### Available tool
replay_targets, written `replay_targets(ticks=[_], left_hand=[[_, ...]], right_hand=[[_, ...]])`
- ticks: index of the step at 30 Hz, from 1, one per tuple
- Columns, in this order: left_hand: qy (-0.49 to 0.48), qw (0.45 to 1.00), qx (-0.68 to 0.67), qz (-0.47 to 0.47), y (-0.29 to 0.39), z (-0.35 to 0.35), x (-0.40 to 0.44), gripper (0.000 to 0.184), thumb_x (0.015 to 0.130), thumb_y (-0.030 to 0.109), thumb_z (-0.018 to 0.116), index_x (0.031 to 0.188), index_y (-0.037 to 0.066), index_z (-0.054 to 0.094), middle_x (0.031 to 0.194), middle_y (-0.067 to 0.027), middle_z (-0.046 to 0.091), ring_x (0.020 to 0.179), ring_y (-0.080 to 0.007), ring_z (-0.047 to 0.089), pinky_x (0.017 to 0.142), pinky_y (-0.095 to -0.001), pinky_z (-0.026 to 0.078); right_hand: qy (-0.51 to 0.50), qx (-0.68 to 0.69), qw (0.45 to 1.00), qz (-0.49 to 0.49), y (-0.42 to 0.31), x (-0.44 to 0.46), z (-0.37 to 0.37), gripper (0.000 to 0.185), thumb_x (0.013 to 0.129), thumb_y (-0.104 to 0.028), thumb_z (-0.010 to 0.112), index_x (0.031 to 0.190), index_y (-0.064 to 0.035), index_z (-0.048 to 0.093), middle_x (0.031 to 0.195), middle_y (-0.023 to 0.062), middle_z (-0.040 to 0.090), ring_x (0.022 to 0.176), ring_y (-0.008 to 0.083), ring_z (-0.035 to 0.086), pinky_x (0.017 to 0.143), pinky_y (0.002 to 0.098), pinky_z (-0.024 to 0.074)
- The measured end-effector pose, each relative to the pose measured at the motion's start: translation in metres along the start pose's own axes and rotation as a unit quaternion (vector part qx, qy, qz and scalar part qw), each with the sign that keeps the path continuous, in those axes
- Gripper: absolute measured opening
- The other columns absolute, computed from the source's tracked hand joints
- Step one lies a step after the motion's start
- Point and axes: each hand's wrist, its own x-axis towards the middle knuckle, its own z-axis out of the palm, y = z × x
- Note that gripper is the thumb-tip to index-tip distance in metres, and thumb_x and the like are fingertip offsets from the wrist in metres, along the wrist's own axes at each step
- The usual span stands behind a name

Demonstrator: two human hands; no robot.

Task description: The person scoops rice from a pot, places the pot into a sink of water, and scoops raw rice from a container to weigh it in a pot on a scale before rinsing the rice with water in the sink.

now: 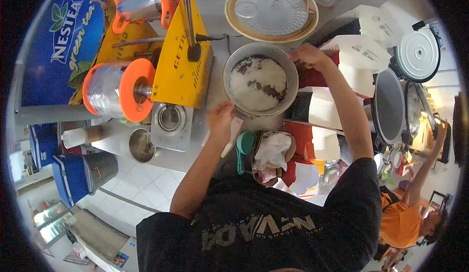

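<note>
A round metal pot [228, 80] stands on the counter, with white grains and dark patches inside that look like rice. At its lower left edge my left hand [221, 117] has its fingers closed on the rim. My right hand [311, 57] grips the upper right part of the same rim, fingers curled. Above the pot lies an oval, light-coloured lid [271, 6] with a dimpled metal inside. A green scoop [245, 142] rests below the pot, beside a container with a crumpled white plastic bag [274, 150].
A yellow machine [183, 59] with orange-edged film rolls [136, 90] stands at the left. White and red boxes [320, 108] crowd the right, near a large grey pot [389, 106]. A person in orange [401, 223] is at the far right, one arm raised.
</note>
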Motion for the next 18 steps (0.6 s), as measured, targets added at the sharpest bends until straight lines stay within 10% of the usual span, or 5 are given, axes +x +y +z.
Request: replay_targets(ticks=[5,8,18], left_hand=[[-0.104,0.986,-0.127,-0.011,0.023,-0.013,-0.03,0.016,0.087,0.01,0.067,0.1,0.002,0.062,0.085,-0.0003,0.06,0.073,-0.0081,0.05,0.065,-0.0233,0.039],[-0.172,0.971,-0.164,0.011,0.05,-0.03,-0.066,0.015,0.089,0.011,0.064,0.101,0.002,0.061,0.086,0.0008,0.058,0.073,-0.0073,0.049,0.065,-0.0233,0.039],[-0.09,0.995,-0.042,0.03,0.099,-0.166,-0.212,0.017,0.091,0.012,0.062,0.103,0.0,0.062,0.085,0.0004,0.058,0.072,-0.0071,0.047,0.066,-0.023,0.038]], right_hand=[[0.017,0.04,0.999,-0.01,-0.046,-0.061,0.006,0.018,0.087,-0.019,0.062,0.099,-0.0072,0.066,0.081,-0.0033,0.064,0.058,0.0029,0.048,0.041,0.0179,0.0319],[-0.002,0.12,0.991,-0.066,-0.071,-0.109,0.015,0.025,0.088,-0.023,0.063,0.104,-0.0035,0.064,0.086,0.0016,0.066,0.074,0.0109,0.063,0.06,0.0239,0.0516],[0.097,0.041,0.992,-0.066,-0.099,-0.254,0.183,0.022,0.084,-0.023,0.066,0.097,-0.0055,0.065,0.075,-0.0032,0.058,0.064,0.0054,0.054,0.051,0.0211,0.0427]])
